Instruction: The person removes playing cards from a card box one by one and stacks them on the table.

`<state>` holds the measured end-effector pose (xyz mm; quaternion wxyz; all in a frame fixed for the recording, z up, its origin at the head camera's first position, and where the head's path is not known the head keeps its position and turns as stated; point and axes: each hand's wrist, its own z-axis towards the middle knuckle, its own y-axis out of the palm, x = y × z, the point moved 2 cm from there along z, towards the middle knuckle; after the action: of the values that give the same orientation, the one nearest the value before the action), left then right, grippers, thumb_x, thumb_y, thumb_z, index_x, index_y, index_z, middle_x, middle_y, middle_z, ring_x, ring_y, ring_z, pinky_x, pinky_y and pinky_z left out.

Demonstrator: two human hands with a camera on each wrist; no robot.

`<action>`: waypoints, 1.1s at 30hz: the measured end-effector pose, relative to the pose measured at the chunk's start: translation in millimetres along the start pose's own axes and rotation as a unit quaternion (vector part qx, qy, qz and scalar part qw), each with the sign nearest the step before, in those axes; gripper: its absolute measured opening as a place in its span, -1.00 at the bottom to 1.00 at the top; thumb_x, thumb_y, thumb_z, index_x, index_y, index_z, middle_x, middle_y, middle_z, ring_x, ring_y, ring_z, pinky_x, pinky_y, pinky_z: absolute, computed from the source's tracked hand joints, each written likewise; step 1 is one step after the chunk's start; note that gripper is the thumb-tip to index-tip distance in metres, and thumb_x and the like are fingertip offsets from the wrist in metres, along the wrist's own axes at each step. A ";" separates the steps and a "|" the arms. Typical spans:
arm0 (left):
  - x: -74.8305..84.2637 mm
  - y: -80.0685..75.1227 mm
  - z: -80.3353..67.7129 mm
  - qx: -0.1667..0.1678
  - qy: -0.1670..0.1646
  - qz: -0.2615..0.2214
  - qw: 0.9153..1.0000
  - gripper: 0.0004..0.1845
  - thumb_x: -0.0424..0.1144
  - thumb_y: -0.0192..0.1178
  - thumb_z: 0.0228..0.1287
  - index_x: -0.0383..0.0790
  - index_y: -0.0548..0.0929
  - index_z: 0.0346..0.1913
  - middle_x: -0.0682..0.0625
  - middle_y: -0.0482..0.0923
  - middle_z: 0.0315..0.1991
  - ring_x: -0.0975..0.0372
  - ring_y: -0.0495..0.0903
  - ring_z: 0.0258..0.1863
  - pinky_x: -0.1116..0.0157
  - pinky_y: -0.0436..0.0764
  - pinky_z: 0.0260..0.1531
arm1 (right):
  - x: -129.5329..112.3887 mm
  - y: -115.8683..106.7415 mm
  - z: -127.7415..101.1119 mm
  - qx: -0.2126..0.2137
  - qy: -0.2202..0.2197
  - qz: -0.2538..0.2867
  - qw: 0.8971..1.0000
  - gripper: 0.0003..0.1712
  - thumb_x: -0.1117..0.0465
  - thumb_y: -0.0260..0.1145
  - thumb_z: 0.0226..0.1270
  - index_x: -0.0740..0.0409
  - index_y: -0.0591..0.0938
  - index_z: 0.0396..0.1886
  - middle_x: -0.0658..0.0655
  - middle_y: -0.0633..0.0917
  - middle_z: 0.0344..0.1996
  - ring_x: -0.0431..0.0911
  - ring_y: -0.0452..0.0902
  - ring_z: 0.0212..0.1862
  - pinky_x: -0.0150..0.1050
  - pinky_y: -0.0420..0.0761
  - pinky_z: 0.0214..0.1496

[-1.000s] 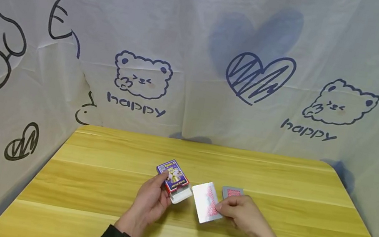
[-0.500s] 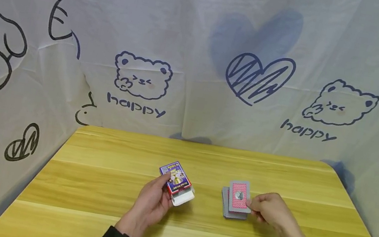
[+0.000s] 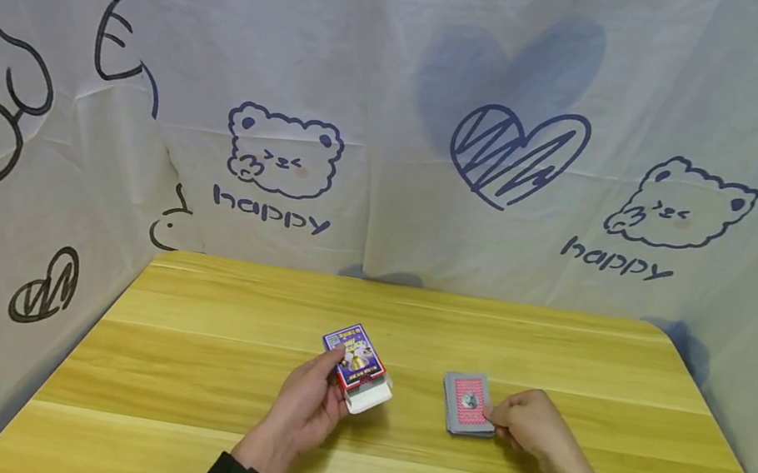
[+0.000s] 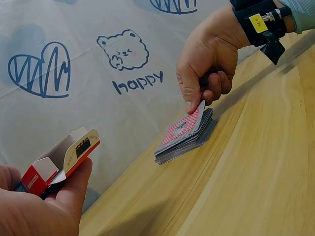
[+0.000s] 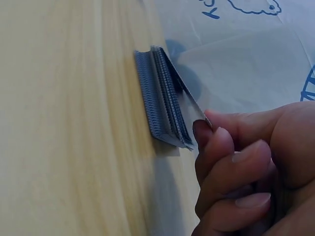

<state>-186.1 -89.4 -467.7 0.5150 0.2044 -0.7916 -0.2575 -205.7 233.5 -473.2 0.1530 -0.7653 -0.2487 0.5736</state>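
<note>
My left hand grips a blue and red card box above the table. The box's white flap hangs open at its near end, and in the left wrist view its inside looks hollow. To the right lies a stack of playing cards with red-patterned backs up. My right hand pinches the right edge of the top playing card between thumb and forefinger. In the right wrist view that card is tilted up from the stack on the hand's side, its far end touching the pile.
The wooden table reaches back to a white cloth wall with drawn bears and hearts. Another cloth side runs along the table's left edge. Black straps with small cameras sit on both wrists.
My right hand carried a card from beside the box rightward onto the stack, then lowered it into line with the pile. The left hand with the box shifted slightly right.
</note>
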 end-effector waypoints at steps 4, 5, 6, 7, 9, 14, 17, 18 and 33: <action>0.4 0.5 -0.3 0.000 -0.002 0.000 1.000 -0.42 -0.05 -0.14 0.77 -0.36 0.17 0.58 -0.17 0.73 0.18 0.15 0.76 0.12 0.19 0.73 0.17 | 0.5 0.6 -1.2 0.018 0.006 -0.027 0.999 -0.52 0.19 0.39 0.41 0.13 0.49 -0.73 -0.04 0.33 -0.78 -0.18 0.18 -0.65 -0.35 0.18 -0.57; 0.5 0.6 -0.3 0.000 -0.002 -0.001 1.000 -0.42 -0.05 -0.14 0.77 -0.36 0.17 0.58 -0.17 0.73 0.18 0.15 0.76 0.12 0.19 0.73 0.17 | 0.8 0.7 -1.6 0.021 0.007 -0.032 0.999 -0.51 0.18 0.40 0.40 0.10 0.47 -0.74 -0.05 0.31 -0.77 -0.17 0.17 -0.64 -0.35 0.18 -0.55; 0.4 0.5 -0.3 -0.002 0.000 -0.001 1.000 -0.41 -0.05 -0.14 0.77 -0.37 0.16 0.58 -0.17 0.73 0.18 0.15 0.76 0.12 0.19 0.73 0.17 | 0.9 0.7 -2.1 0.024 0.007 -0.037 0.999 -0.50 0.17 0.41 0.39 0.08 0.44 -0.75 -0.05 0.29 -0.76 -0.17 0.16 -0.63 -0.34 0.18 -0.54; 0.3 0.7 -0.4 -0.001 -0.001 -0.002 1.000 -0.41 -0.05 -0.14 0.77 -0.37 0.16 0.58 -0.17 0.73 0.18 0.15 0.76 0.13 0.19 0.73 0.17 | 1.0 0.7 -2.5 0.025 0.006 -0.040 0.999 -0.49 0.17 0.41 0.38 0.07 0.42 -0.75 -0.06 0.28 -0.75 -0.17 0.15 -0.62 -0.34 0.18 -0.52; 0.3 0.9 -0.6 -0.001 -0.001 -0.003 1.000 -0.41 -0.04 -0.14 0.76 -0.37 0.16 0.58 -0.17 0.73 0.18 0.15 0.76 0.13 0.19 0.72 0.18 | 0.8 0.6 -3.1 0.028 0.003 -0.046 0.999 -0.48 0.17 0.42 0.36 0.05 0.39 -0.76 -0.06 0.25 -0.75 -0.17 0.12 -0.62 -0.34 0.16 -0.52; 0.8 1.6 -0.9 0.003 -0.001 -0.005 1.000 -0.40 -0.04 -0.11 0.76 -0.37 0.16 0.58 -0.17 0.73 0.18 0.15 0.76 0.13 0.19 0.72 0.18 | 0.0 0.8 -3.3 0.027 0.000 -0.054 0.998 -0.45 0.17 0.43 0.33 0.03 0.32 -0.76 -0.07 0.19 -0.74 -0.18 0.06 -0.62 -0.34 0.11 -0.52; 0.9 1.3 -0.5 0.004 0.000 -0.005 1.000 -0.40 -0.04 -0.11 0.76 -0.37 0.15 0.59 -0.17 0.72 0.19 0.15 0.75 0.14 0.19 0.72 0.19 | -0.4 1.0 -3.2 0.027 0.005 -0.062 0.998 -0.44 0.15 0.44 0.32 0.03 0.31 -0.75 -0.07 0.19 -0.73 -0.18 0.06 -0.62 -0.35 0.10 -0.51; 1.0 1.3 -0.4 0.005 0.000 -0.005 1.000 -0.40 -0.04 -0.12 0.76 -0.36 0.15 0.58 -0.17 0.72 0.20 0.15 0.75 0.14 0.19 0.72 0.19 | -0.5 1.1 -3.0 0.027 0.008 -0.065 0.997 -0.44 0.15 0.44 0.31 0.03 0.31 -0.75 -0.07 0.19 -0.73 -0.19 0.06 -0.61 -0.35 0.10 -0.51; 0.8 0.7 -1.5 -0.001 -0.005 -0.009 1.000 -0.39 -0.05 -0.12 0.76 -0.38 0.14 0.59 -0.20 0.72 0.19 0.12 0.76 0.13 0.17 0.71 0.20 | -10.8 2.2 -6.3 0.051 -0.015 -0.077 0.996 -0.44 0.03 0.42 0.39 0.04 0.36 -0.73 -0.08 0.26 -0.74 -0.18 0.12 -0.61 -0.37 0.12 -0.54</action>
<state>-185.1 -89.6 -466.2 0.5088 0.2097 -0.7921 -0.2640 -201.6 226.0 -463.8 0.2323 -0.7264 -0.2796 0.5833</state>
